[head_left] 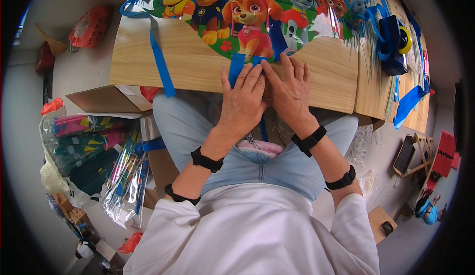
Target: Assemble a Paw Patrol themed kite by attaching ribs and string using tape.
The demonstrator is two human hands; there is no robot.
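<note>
Glossy cartoon-puppy sheet (252,16) spread on a wood-grain tabletop (198,67), blue ribbon (237,68) laid at the sheet's near edge, left hand (242,99) and right hand (291,91) set palm-down, fingertips close together at the ribbon, whether anything is pinched cannot be told

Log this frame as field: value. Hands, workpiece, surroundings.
left hand: fingertips at the short blue ribbon, sheet's near edge
right hand: beside left, index fingertip close to left's
workpiece: glossy sheet printed with cartoon dogs
surface: wood-grain table
table right: blue holder with yellow ring
floor left: clear-wrapped bundles
</note>
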